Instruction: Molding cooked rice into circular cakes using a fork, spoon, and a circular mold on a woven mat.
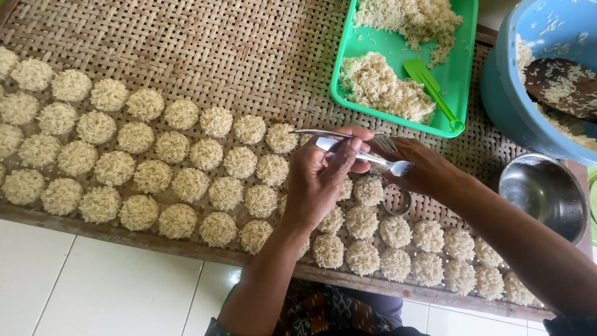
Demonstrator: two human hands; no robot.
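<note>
My left hand (317, 183) is closed on two metal forks (373, 158), whose tines point right over my right hand. My right hand (426, 171) reaches in from the right, palm down, just above a small metal ring (398, 204) that lies on the woven bamboo tray (205, 43). Its fingertips are hidden behind my left hand and the forks. Several rows of round pale rice cakes (189, 183) cover the near half of the tray, and both hands hover over the right end of those rows.
A green plastic tray (463, 74) with heaps of cooked rice and a green spatula (432, 87) sits at the back right. A blue bucket (516, 106) with rice and a dark ladle stands further right, a steel bowl (547, 193) below it. White tiled floor lies near me.
</note>
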